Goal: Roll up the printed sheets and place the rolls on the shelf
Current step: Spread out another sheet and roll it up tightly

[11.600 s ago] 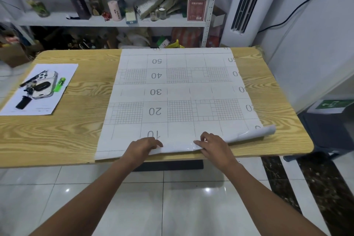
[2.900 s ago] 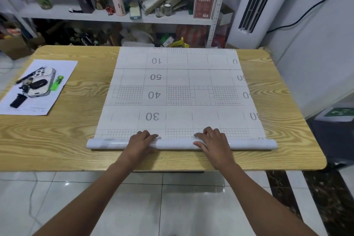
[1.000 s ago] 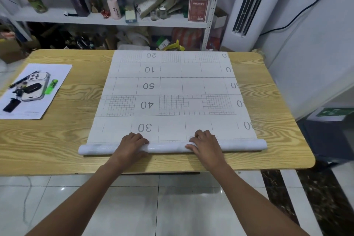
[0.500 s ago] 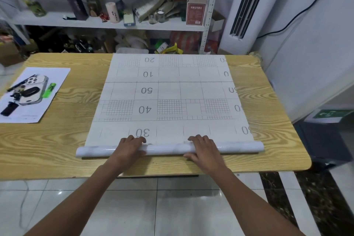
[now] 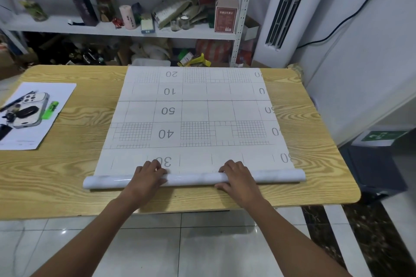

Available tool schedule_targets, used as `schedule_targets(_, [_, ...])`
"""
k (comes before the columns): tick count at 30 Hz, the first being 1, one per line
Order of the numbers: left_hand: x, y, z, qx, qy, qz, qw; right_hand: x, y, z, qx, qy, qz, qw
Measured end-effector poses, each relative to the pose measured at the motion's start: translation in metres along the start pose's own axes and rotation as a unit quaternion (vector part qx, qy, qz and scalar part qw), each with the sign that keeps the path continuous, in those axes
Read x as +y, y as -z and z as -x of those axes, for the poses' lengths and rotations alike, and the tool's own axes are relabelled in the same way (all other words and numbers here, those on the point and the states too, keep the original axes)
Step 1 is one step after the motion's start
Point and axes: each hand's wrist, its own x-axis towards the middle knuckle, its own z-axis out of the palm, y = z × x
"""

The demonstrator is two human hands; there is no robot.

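Observation:
A large white printed sheet [image 5: 193, 117] with grids and upside-down numbers lies flat across the wooden table [image 5: 67, 164]. Its near end is wound into a glossy white roll [image 5: 191, 179] that runs left to right near the table's front edge. My left hand [image 5: 147, 177] presses on the roll left of centre, fingers curled over its top. My right hand [image 5: 238, 179] grips it right of centre, thumb at the near side. The grey shelf [image 5: 126, 29] stands behind the table, crowded with items.
At the table's left lies a white paper [image 5: 38, 117] carrying a phone [image 5: 31, 110], a green lighter [image 5: 50, 110] and dark small items. A white standing air conditioner [image 5: 283, 13] is at the back right. A dark bin [image 5: 373, 164] stands right of the table.
The roll has grown and travelled up the sheet since the first frame, when only the edge was lifted. More of the sheet has been pulled onto the table from its far edge.

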Motion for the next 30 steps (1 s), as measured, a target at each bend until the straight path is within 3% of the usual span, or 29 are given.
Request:
schedule_targets(5, [-0.004, -0.002, 0.001, 0.014, -0.001, 0.001, 1.0, 0.0, 0.002, -0.002, -0.002, 0.002, 0.009, 1.0])
schedule_targets(11, [-0.006, 0.0, 0.002, -0.038, 0.013, -0.021, 0.999, 0.002, 0.005, -0.004, -0.012, 0.009, 0.009, 1.0])
schedule_targets(17, [-0.007, -0.005, 0.002, -0.036, -0.003, 0.001, 0.999, 0.0, 0.01, -0.002, -0.054, 0.012, 0.029, 0.998])
schedule_targets(20, [-0.009, -0.008, 0.002, -0.012, 0.002, 0.004, 1.0, -0.001, 0.007, -0.001, -0.044, 0.01, 0.034, 0.998])
schedule_targets(30, [-0.014, -0.015, -0.003, -0.035, 0.037, 0.043, 0.998, -0.001, 0.005, 0.002, -0.036, 0.011, 0.059, 0.998])
